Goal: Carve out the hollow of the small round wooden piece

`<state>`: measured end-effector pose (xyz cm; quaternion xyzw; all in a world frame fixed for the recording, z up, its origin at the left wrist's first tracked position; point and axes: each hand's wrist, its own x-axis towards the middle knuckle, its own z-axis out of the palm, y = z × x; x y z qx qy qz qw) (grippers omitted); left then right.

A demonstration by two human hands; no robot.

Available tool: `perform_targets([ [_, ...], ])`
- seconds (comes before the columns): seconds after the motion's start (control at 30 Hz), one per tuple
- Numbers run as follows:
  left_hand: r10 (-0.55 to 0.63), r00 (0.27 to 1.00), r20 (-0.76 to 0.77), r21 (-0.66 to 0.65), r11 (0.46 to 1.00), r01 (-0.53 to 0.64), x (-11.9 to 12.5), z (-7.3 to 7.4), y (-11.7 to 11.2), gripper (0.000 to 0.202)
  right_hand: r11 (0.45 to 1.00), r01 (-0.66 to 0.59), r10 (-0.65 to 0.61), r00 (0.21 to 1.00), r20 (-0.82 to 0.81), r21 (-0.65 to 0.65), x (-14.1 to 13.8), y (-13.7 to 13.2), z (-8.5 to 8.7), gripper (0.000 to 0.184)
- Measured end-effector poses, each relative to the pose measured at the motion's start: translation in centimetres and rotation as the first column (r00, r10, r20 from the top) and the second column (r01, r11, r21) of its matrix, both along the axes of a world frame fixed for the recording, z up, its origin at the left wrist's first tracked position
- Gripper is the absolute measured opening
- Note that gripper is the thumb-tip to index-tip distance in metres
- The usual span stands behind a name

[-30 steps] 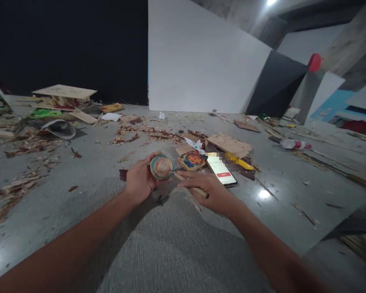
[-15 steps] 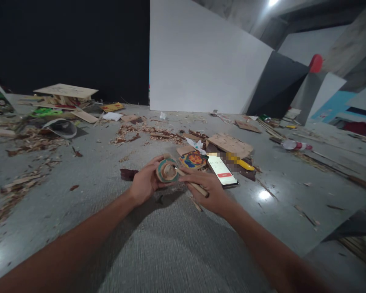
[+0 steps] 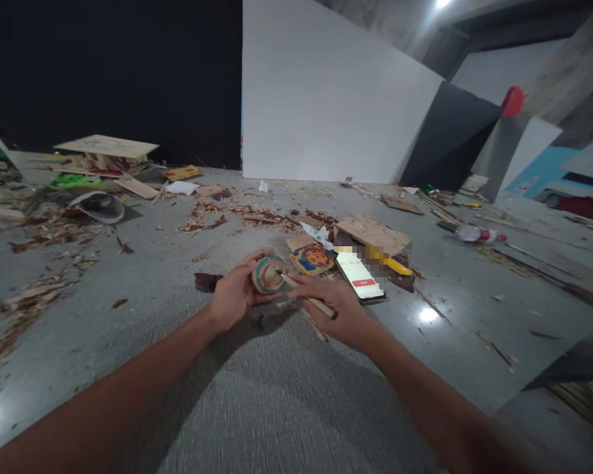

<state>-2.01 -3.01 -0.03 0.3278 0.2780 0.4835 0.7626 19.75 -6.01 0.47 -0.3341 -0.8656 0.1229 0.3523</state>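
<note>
My left hand [image 3: 236, 295] is wrapped around a small round wooden piece [image 3: 261, 275] with a teal band near its rim and a bare, pale centre. It is tilted toward me above the floor. In my right hand [image 3: 343, 308] is a slim wooden-handled tool [image 3: 321, 307], gripped like a pencil. The tool's small dark tip is at the pale centre of the round piece; whether it is a brush or a blade I cannot tell. Just beyond my hands lies a board painted blue, yellow and orange [image 3: 312, 259].
A lit phone [image 3: 360, 276] lies right of my hands, beside a yellow-handled tool [image 3: 399, 266] and a cardboard piece [image 3: 373, 234]. Wood shavings [image 3: 261, 217] litter the grey floor [image 3: 257, 395]. Farther off are a clear bottle [image 3: 469, 234] and stacked wood [image 3: 106, 146].
The round piece has turned and tilted slightly in my left hand. The tool's tip has shifted a little left and down across its centre.
</note>
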Motion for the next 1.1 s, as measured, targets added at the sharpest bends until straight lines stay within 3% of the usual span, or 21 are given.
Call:
perform_targets([
  [0.2,0.036,0.999,0.004,-0.004,0.999,-0.036,0.1,0.0,-0.1,0.036,0.999,0.032,-0.032,0.994,0.102,0.006,0.6,0.0,0.4,0.039],
  [0.37,0.072,0.997,-0.008,0.022,0.997,-0.072,0.0,0.1,-0.2,0.036,0.999,0.030,-0.029,0.993,0.117,-0.011,-0.7,-0.7,-0.3,0.032],
  [0.53,0.069,0.995,-0.074,0.036,0.997,-0.066,0.0,-0.1,-0.2,0.039,1.000,0.006,-0.008,0.996,-0.084,-0.026,-2.2,-1.3,-0.8,0.021],
  [0.67,0.037,0.997,-0.067,0.053,0.998,-0.033,0.0,-0.4,-0.2,0.042,0.997,0.066,-0.054,0.973,-0.225,0.049,-2.3,-1.1,-0.8,0.020],
  [0.87,-0.052,0.993,-0.103,0.169,0.983,0.068,0.1,-1.0,-0.4,0.052,0.991,0.115,-0.100,0.974,-0.202,0.063,-2.5,-1.0,-1.0,0.021],
  [1.0,-0.044,0.992,-0.119,0.173,0.983,0.064,0.1,-1.3,-0.4,0.057,0.990,0.124,-0.110,0.973,-0.201,0.059,-2.7,-1.0,-1.3,0.020],
  [1.1,-0.031,0.994,-0.106,0.161,0.986,0.048,0.0,-1.3,-0.3,0.057,0.997,0.055,-0.046,0.988,-0.148,0.059,-2.7,-1.2,-1.3,0.022],
])
